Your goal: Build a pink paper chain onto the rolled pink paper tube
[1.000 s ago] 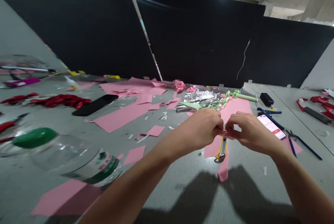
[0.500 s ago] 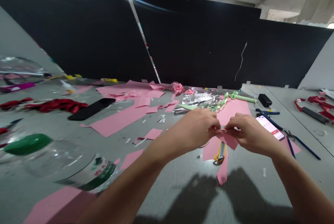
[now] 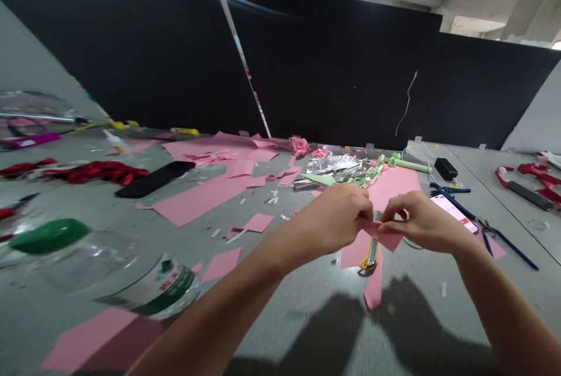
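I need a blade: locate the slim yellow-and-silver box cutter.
In the head view, the yellow-and-silver box cutter lies right of centre, just below the left hand and right hand, next to a pink paper strip.

The left forearm [image 3: 234,294] and right forearm [image 3: 495,291] are bare and slender in shape, and the left hand [image 3: 342,218] and right hand [image 3: 418,221] are equally bare.

No text can be read for sure. On the label [image 3: 153,289] of the lying bottle [image 3: 116,256] there are a few red letters, one maybe an "A", but blur hides the word. The lit screen of the phone [image 3: 453,212] shows small marks, too tiny for reading.
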Demonstrator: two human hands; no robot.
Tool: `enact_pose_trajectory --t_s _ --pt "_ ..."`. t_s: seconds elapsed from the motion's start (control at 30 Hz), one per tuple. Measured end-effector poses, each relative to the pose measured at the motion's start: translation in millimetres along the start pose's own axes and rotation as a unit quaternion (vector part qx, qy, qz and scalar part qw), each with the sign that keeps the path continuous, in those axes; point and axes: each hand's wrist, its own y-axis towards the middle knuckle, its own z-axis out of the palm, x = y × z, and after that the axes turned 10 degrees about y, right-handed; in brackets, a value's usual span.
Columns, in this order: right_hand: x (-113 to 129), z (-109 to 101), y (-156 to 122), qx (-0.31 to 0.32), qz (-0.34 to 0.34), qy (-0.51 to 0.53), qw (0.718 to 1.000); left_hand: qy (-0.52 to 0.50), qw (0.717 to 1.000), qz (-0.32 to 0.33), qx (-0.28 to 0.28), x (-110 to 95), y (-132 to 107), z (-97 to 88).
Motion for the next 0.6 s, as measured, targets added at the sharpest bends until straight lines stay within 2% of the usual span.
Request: enact_pose_trajectory --t_s 0.17,0.3,0.4,0.5,0.6 --pt "2.7 -3.1 -2.4 0.028 -0.019 -0.013 0.999 -0.023 0.999 -0.021 0.008 -0.1 -0.1 -2.1" --pt "4.7 3.9 -3.0 -0.02 -0.018 -0.012 1.0 -0.002 1.0 -0.024 0.005 4.0 -0.4 -3.5" --pt "6.4 8.8 -2.4 -0.062 -0.028 -0.024 0.997 0.033 0.999 0.018 0.007 7.8 0.6 -2.7" --pt "7.9 9.4 -2.4 -0.078 -0.042 -0.055 0.995 0.022 0.998 0.051 -0.014 10.0 2.5 0.9" --pt "8.6 7.2 -3.2 -0.075 -0.032 -0.063 0.995 0.001 0.998 0.039 -0.039 10.0 3.7 4.4"
